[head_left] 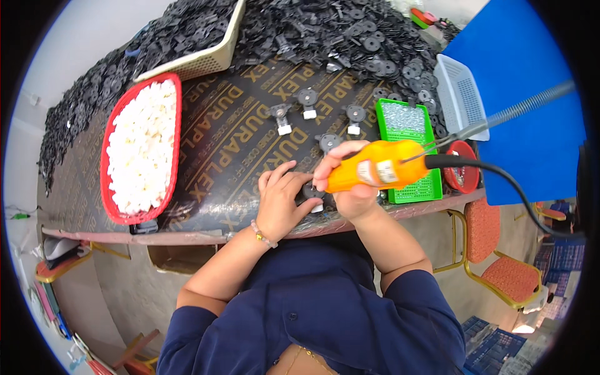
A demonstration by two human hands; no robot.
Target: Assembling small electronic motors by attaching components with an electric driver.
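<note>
My right hand (355,201) is wrapped round an orange electric screwdriver (378,167), tilted with its front end toward my left hand. A cable and a coiled spring run from its rear to the right. My left hand (277,201) presses down on the table, fingers and thumb round a round black plastic part (309,192) with a white tab. The screwdriver's nose is over this part; whether the tip touches it is hard to see. Beyond my hands lie similar parts with white tabs, among them one black part (328,142) just behind the screwdriver and another black part (354,114) farther off.
A red basket (177,134) of small white pieces stands at left. At right are a green tray (431,181) holding small metal pieces, a red bowl (473,164) and a white basket (464,94). Black parts (287,37) are heaped along the back, with a cream basket (215,61) among them.
</note>
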